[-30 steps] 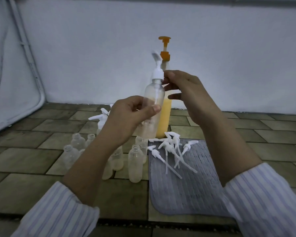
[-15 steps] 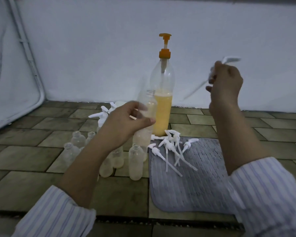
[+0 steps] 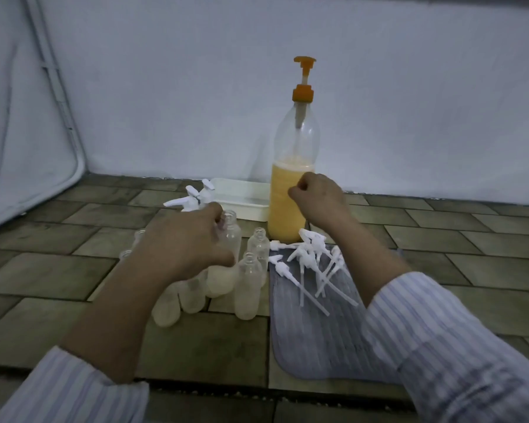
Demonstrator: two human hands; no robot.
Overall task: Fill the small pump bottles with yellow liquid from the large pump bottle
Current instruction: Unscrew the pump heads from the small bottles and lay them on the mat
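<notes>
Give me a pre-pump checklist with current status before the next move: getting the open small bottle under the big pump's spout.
1. Small bottle uncapped: ok, neck is open.
2. Small bottle secured: ok, left hand grips it; it stands among the other small bottles.
3. Large pump bottle upright with liquid: ok, yellow liquid fills the lower part.
4. Pump head raised: ok, stem is extended.
5. Right hand free to press: cannot tell, fingers curled in front of the large bottle; anything held is hidden.
6. Removed pumps out of the way: ok, lying on the grey mat.
</notes>
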